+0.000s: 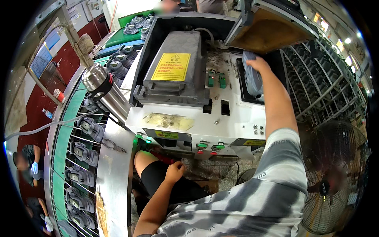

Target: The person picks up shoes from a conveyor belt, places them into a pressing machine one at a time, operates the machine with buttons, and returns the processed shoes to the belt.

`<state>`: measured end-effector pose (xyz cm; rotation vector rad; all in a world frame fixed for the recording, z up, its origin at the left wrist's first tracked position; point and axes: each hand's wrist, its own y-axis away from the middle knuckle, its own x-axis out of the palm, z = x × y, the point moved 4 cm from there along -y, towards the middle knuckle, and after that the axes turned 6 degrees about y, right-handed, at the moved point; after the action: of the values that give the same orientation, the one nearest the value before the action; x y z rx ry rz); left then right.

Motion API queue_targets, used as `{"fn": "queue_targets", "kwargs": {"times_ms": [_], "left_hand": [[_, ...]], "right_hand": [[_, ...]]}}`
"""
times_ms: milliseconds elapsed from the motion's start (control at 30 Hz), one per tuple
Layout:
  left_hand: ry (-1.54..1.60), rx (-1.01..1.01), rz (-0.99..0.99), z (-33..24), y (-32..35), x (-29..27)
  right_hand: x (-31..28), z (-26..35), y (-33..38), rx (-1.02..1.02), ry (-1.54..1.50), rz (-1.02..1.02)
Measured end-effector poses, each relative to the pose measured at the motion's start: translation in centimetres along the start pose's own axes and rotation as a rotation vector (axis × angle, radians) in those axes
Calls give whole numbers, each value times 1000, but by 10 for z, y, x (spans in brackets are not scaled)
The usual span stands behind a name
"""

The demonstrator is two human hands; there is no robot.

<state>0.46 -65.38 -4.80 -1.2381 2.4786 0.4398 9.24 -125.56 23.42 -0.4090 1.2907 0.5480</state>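
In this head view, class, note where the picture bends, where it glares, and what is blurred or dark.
Head view: fisheye bends the conveyor and rack toward a black rim; ceiling lights glare upper right; the steel flask shows bright highlights; the right hand on a grey shoe is sharp; the floor fan sits in shade.

Head fisheye, looking down, close over white machine [197, 118].

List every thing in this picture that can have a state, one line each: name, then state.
Right hand: gripping the grey shoe.
Grey shoe: held in the machine's right bay.
Left hand: empty, resting on the thigh.
Press lid: raised.
Fan: guard on; spinning unclear.
Steel flask: closed, tilted.
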Motion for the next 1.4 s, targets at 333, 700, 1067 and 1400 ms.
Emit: {"fn": "queue_targets", "kwargs": {"times_ms": [333,700,1067,1400], "left_hand": [[-131,-23,59,13,-9,24],[-76,210,487,-95,-37,129],[-9,261,131,-102,-34,54],[-248,-183,-886,96,125,-242]], "right_hand": [[15,-13,100,0,124,-152],[168,-220,386,251,-1117,-803],[259,-267,404,246,-1225,-21],[252,27,458,-567,-1114,160]]}}
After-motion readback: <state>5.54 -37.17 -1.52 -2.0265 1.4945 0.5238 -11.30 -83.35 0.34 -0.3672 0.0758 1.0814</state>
